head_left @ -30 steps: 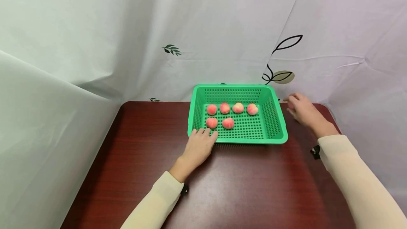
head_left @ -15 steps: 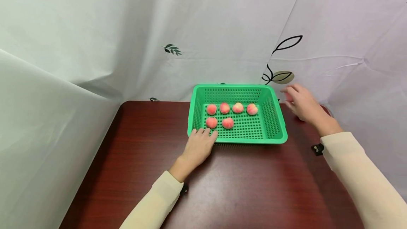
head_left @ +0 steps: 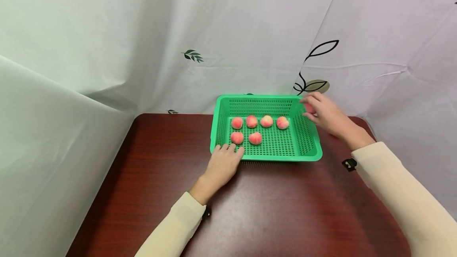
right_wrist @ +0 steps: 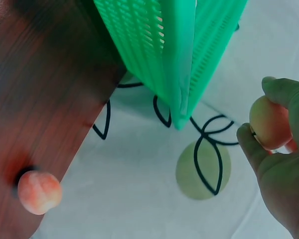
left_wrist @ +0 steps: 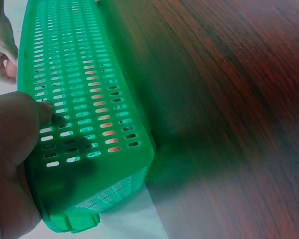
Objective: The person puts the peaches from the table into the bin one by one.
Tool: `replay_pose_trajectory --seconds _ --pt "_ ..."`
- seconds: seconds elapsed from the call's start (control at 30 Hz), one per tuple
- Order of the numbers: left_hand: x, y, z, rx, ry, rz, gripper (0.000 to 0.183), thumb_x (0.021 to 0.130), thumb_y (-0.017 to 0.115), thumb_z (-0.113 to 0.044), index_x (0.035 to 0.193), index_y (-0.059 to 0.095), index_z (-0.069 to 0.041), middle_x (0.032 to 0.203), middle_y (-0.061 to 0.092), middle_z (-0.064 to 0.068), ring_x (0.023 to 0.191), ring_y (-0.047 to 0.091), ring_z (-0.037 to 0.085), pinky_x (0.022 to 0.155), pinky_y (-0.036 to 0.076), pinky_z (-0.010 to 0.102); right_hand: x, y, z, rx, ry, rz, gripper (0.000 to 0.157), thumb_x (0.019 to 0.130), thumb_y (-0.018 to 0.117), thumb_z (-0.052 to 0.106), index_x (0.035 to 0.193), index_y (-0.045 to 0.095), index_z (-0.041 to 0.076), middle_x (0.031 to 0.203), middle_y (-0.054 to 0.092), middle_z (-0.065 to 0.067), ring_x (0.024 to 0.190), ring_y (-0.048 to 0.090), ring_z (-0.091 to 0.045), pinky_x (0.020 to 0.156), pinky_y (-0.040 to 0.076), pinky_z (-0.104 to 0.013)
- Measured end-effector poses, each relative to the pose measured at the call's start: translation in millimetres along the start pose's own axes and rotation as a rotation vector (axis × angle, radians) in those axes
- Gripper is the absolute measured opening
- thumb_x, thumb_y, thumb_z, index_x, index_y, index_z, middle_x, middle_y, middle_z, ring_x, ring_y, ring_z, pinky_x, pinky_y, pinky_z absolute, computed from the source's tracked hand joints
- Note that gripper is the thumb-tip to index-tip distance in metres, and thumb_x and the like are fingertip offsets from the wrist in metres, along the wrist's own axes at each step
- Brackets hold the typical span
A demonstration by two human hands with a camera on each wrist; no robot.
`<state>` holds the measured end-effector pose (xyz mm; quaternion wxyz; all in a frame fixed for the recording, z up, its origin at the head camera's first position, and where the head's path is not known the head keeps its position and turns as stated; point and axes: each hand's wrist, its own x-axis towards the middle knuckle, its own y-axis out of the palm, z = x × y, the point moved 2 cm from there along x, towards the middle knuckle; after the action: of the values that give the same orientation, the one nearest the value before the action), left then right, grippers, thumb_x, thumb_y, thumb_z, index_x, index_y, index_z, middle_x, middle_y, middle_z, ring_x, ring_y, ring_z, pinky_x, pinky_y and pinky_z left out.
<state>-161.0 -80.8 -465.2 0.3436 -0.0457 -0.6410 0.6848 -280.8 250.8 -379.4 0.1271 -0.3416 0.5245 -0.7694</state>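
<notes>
A green plastic basket (head_left: 228, 157) stands at the back of the table with several pink-red peaches (head_left: 266, 121) inside, most in a back row and two in front. My left hand (head_left: 224, 163) holds its near left rim, fingers over the edge; the left wrist view shows the thumb (left_wrist: 42, 113) against the outer wall. Above the basket's right back corner, my right hand (head_left: 330, 117) grips a peach (right_wrist: 270, 122) between thumb and fingers. A bit of red shows behind that fruit in the right wrist view. Another peach (right_wrist: 40, 191) lies on the table, right of the basket.
The dark red wooden table (head_left: 160, 162) carries the basket near its back edge. White cloth (head_left: 232, 31) with leaf prints hangs close behind and along both sides.
My right hand has risen from beside the basket's right side and moved left over its right back corner, carrying a peach. My left hand stays on the rim.
</notes>
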Motion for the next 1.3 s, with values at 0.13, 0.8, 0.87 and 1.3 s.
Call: replay_pose_trajectory --seconds 0.13,0.8,0.87,1.3 --pt "-0.2 0.9 0.0 -0.001 0.000 0.007 0.010 0.096 0.061 -0.008 0.091 0.058 -0.017 0.079 0.058 0.001 0.065 0.053 0.021 0.061 0.013 0.028 7 6.1 6 0.009 0.002 0.075 0.040 0.088 0.079 0.002 0.125 0.063 0.000 0.128 0.057 -0.021 0.106 0.061 -0.036 0.082 0.054 -0.053" --pt "0.8 1.7 -0.4 -0.001 -0.002 0.011 0.009 0.097 0.061 -0.010 0.093 0.059 -0.017 0.080 0.059 0.001 0.066 0.054 0.021 0.061 0.014 0.028 35 42.7 30 0.092 -0.042 0.344 0.040 0.092 0.079 0.015 0.127 0.065 0.004 0.129 0.061 -0.015 0.120 0.061 -0.033 0.099 0.052 -0.051" --pt "0.9 1.8 -0.6 -0.009 -0.002 0.015 0.009 0.097 0.061 -0.010 0.092 0.059 -0.017 0.081 0.059 0.001 0.066 0.054 0.022 0.060 0.015 0.028 36 46.2 32 0.085 -0.064 0.359 0.039 0.091 0.080 0.014 0.126 0.066 0.005 0.127 0.063 -0.015 0.118 0.062 -0.033 0.098 0.052 -0.051" --pt "-0.7 4.3 0.9 -0.007 -0.006 0.034 0.009 0.097 0.061 -0.010 0.094 0.059 -0.018 0.080 0.058 0.001 0.066 0.053 0.021 0.060 0.015 0.029 42 68.8 39 0.041 -0.138 0.454 0.043 0.083 0.086 0.006 0.122 0.067 0.004 0.116 0.063 -0.013 0.101 0.066 -0.030 0.086 0.057 -0.045"
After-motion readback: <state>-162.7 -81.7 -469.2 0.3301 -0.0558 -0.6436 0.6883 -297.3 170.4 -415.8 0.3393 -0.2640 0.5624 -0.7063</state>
